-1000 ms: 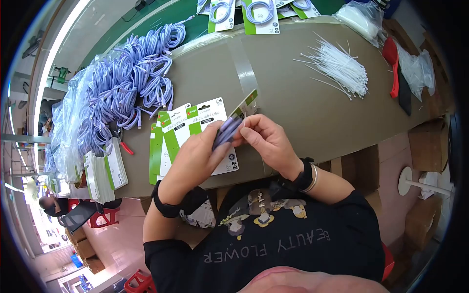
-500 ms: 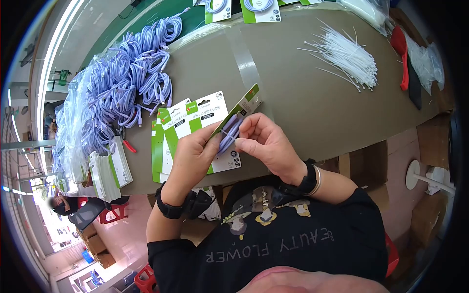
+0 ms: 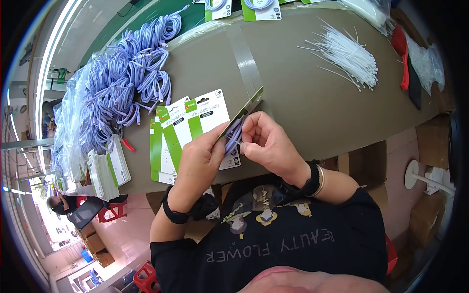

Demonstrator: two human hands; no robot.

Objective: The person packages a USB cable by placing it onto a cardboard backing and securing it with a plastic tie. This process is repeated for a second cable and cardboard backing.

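My left hand (image 3: 202,155) is wrapped round a green and white card (image 3: 248,104), tilted nearly edge-on, with a coiled purple cable (image 3: 233,136) against it. Beside the coil, my right hand (image 3: 269,146) has its fingers curled, thumb and fingertips pinched close to the cable; whatever lies between them is too small to make out. Beneath my left hand lie several printed cards (image 3: 207,115), overlapping on the brown table (image 3: 293,105).
A heap of purple cables (image 3: 117,83) fills the left side, beside stacked cards (image 3: 102,176) and a red-handled tool (image 3: 128,145). White zip ties (image 3: 349,58) lie at right, near a red-handled object (image 3: 405,73). Another person (image 3: 61,202) is at far left.
The card in my left hand has turned more edge-on, and that hand has shifted slightly right. My right hand's fingers have moved a little beside the coil.
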